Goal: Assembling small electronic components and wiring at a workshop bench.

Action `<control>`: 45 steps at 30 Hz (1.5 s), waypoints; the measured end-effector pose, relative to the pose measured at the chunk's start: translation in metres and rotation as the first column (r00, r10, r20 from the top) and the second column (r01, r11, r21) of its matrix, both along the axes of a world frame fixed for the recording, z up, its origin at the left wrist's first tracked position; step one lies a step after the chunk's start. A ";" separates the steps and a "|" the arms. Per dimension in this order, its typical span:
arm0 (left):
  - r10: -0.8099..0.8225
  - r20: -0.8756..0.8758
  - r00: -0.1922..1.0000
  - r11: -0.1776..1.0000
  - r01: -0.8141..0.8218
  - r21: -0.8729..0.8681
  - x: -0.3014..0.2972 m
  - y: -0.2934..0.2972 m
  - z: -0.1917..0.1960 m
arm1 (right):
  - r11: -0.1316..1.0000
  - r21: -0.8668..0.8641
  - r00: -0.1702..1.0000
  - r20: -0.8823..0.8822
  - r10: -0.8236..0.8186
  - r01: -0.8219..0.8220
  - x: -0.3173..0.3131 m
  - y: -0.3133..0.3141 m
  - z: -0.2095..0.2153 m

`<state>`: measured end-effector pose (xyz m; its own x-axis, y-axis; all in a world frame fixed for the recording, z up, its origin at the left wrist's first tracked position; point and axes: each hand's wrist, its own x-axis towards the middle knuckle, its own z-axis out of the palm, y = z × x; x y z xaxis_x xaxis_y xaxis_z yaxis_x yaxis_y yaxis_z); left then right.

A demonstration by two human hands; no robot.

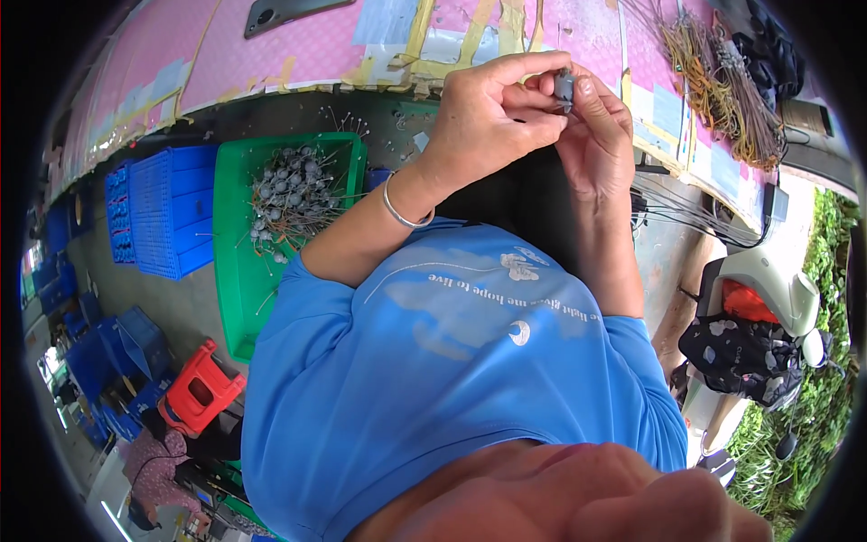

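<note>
Both my hands meet in front of my chest, at the near edge of the pink-covered table [298, 45]. My left hand [492, 117], with a silver bangle on its wrist, has its fingers closed around a small dark grey piece [564, 86]. From the other side, the bent thumb and fingers of my right hand [598, 131] pinch the same piece. A thin stem seems to stick up from it; finer detail is too small to tell. To the left, a green bin [237, 298] holds a heap of grey balls on thin wire stems [293, 191].
Blue plastic crates [185, 212] stand left of the bin. A phone [289, 13] lies on the table, and bundles of thin brownish wires [731, 95] lie at its right end. A red plastic stool [200, 388] and another person [158, 470] are at lower left; a scooter [763, 285] stands at right.
</note>
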<state>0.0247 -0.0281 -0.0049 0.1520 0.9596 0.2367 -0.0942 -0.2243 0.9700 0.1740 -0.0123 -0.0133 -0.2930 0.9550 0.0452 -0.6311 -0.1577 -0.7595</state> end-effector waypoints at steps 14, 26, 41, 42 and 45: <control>0.217 -0.045 0.975 0.951 -0.201 0.237 -0.028 -0.019 -0.005 | 0.954 0.212 0.948 0.194 -0.253 0.211 0.002 -0.001 -0.007; 0.234 -0.702 0.672 0.830 -0.515 -0.216 -0.245 -0.123 0.010 | 0.944 0.244 0.753 0.572 -0.324 0.221 0.069 0.013 0.008; 0.203 -0.679 0.705 0.978 -0.120 0.168 -0.135 0.153 0.031 | 0.745 0.667 -0.688 0.541 -0.484 0.000 0.194 0.134 0.001; 0.270 -0.672 0.690 0.961 -0.153 0.229 -0.133 0.184 0.024 | 0.800 0.594 -0.703 0.532 -0.472 -0.087 0.200 0.141 0.001; 0.458 -0.575 0.678 0.872 -0.218 0.438 -0.135 0.277 -0.014 | 0.765 0.635 -0.602 0.571 -0.558 -0.107 0.197 0.142 0.004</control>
